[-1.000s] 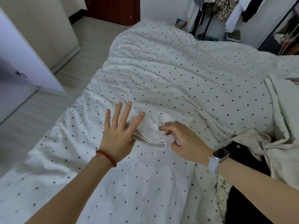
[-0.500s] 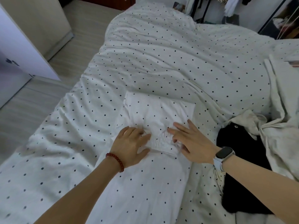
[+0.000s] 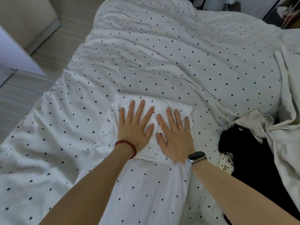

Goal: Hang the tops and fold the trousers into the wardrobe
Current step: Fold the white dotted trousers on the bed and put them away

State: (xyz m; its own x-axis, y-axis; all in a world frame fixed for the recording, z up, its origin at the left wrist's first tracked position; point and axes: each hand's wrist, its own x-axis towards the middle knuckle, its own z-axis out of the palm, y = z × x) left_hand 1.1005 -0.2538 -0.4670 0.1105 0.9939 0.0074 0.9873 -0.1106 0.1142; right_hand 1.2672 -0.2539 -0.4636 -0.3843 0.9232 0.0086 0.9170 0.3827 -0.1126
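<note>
A folded white garment (image 3: 181, 108) with an elastic waistband at its near edge lies flat on the polka-dot bed cover (image 3: 162, 54). My left hand (image 3: 134, 125), with a red bead bracelet on the wrist, presses flat on its left half, fingers spread and straight. Beside it my right hand (image 3: 175, 135), a watch on the wrist, presses flat on the right half. The thumbs nearly meet in the middle.
A black garment (image 3: 246, 156) lies to the right near the bed's edge, with a beige garment (image 3: 289, 127) heaped beyond it. Wooden floor (image 3: 21, 98) and a white door panel (image 3: 14, 52) are on the left. Hanging clothes show at the top right.
The white garment has been folded over into a smaller rectangle. Both hands moved from its near edge onto its top and now lie flat with fingers spread.
</note>
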